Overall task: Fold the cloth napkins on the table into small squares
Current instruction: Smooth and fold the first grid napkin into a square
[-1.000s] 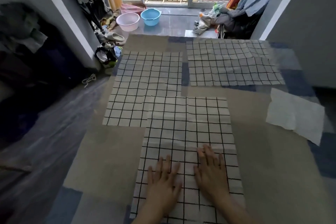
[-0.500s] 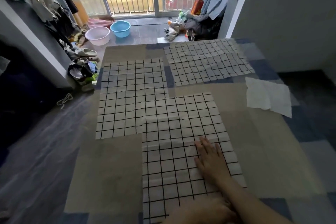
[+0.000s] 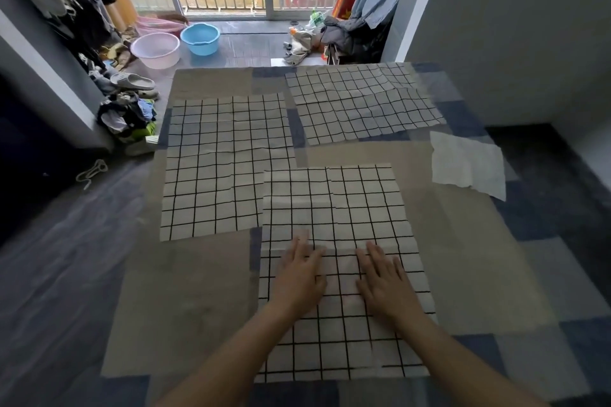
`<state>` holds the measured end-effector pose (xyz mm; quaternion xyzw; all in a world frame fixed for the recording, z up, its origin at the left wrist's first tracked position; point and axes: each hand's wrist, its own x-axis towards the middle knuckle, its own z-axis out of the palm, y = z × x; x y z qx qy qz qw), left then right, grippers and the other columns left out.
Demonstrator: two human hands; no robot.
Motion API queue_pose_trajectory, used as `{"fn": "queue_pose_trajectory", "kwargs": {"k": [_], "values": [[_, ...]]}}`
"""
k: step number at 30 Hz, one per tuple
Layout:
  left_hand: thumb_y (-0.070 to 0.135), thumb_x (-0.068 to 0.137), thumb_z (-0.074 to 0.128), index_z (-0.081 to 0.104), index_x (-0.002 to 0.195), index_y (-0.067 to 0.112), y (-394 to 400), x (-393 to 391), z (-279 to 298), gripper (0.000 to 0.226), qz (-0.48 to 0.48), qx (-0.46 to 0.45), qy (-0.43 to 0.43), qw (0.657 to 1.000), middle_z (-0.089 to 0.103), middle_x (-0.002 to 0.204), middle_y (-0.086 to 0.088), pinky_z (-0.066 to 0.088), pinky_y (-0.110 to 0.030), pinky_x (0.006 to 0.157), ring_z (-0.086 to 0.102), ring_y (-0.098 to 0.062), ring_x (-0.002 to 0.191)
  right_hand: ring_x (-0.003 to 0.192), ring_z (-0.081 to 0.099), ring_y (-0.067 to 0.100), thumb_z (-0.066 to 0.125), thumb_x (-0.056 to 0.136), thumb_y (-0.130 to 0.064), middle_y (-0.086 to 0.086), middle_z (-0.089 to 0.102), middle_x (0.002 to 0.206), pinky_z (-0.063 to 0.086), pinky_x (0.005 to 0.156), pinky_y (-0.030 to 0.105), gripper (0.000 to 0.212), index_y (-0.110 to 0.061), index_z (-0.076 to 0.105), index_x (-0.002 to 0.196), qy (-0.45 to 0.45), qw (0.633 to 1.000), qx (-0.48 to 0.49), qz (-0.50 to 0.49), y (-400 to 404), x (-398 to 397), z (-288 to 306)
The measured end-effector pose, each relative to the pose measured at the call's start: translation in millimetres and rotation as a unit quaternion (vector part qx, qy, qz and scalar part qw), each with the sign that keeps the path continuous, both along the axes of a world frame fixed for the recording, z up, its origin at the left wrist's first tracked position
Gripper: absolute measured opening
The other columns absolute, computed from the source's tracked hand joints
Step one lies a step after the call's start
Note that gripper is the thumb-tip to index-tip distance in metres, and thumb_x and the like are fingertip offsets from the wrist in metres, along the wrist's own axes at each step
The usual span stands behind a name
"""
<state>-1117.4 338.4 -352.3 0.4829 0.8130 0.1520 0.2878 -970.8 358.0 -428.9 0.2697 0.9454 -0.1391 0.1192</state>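
Pressing both palms flat on the nearest grid napkin (image 3: 340, 268).

Left hand (image 3: 302, 277) and right hand (image 3: 385, 281) lie side by side with fingers spread and nothing grasped, resting on the middle of that napkin at the table's (image 3: 198, 291) near edge. Three grid-patterned napkins are spread out: this one, the left napkin (image 3: 224, 165) and the far napkin (image 3: 360, 106). One plain white cloth (image 3: 469, 163) lies to the right.
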Motion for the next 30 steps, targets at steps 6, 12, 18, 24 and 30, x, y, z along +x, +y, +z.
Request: {"fn": "queue_pose_trajectory", "kwargs": {"k": [6, 12, 18, 24, 30], "values": [[0.056, 0.084, 0.003, -0.005, 0.154, 0.033, -141, -26, -67, 0.074, -0.007, -0.07, 0.134, 0.988, -0.026, 0.157, 0.006, -0.011, -0.048, 0.119, -0.026, -0.021, 0.145, 0.139, -0.032, 0.001, -0.009, 0.081, -0.07, -0.013, -0.029, 0.155, -0.012, 0.117, 0.039, 0.072, -0.041, -0.02, 0.146, -0.029, 0.999, 0.01, -0.023, 21, 45, 0], [0.049, 0.09, 0.033, 0.022, 0.152, 0.031, -137, 4, -83, 0.066, 0.001, -0.09, 0.125, 0.988, 0.018, 0.161, -0.004, 0.003, -0.049, 0.113, 0.006, -0.026, 0.147, 0.145, -0.019, 0.009, -0.011, 0.08, -0.074, -0.009, -0.026, 0.157, -0.001, 0.119, 0.045, 0.077, -0.039, -0.015, 0.149, -0.028, 0.996, 0.009, -0.079, 49, 85, 2], [0.063, 0.08, -0.01, -0.02, 0.146, 0.041, -126, -2, -83, 0.071, 0.056, -0.103, 0.164, 0.98, -0.032, 0.154, 0.007, -0.025, -0.047, 0.112, -0.033, -0.02, 0.141, 0.117, 0.042, 0.03, 0.065, 0.086, -0.028, 0.017, 0.039, 0.136, 0.043, 0.095, 0.043, 0.063, -0.012, 0.036, 0.139, 0.127, 0.929, -0.052, -0.345, 44, 101, 27], [0.072, 0.071, -0.013, -0.022, 0.147, 0.036, -113, 15, -78, 0.084, 0.113, -0.138, 0.165, 0.97, -0.035, 0.153, 0.003, -0.025, -0.046, 0.112, -0.034, -0.023, 0.141, 0.104, 0.058, 0.018, 0.072, 0.083, -0.01, -0.004, 0.058, 0.112, 0.052, 0.09, 0.039, 0.05, -0.025, 0.041, 0.118, 0.175, 0.803, -0.42, -0.384, 52, 108, 41], [0.074, 0.071, -0.011, -0.028, 0.146, 0.035, -108, 23, -84, 0.086, 0.16, -0.136, 0.123, 0.97, -0.042, 0.15, 0.003, -0.018, -0.05, 0.115, -0.039, -0.024, 0.138, 0.097, 0.07, 0.026, 0.088, 0.056, -0.03, 0.011, 0.073, 0.105, 0.056, 0.085, 0.038, 0.067, -0.005, 0.063, 0.112, 0.029, 0.741, -0.594, -0.313, 88, 122, 52]]}}
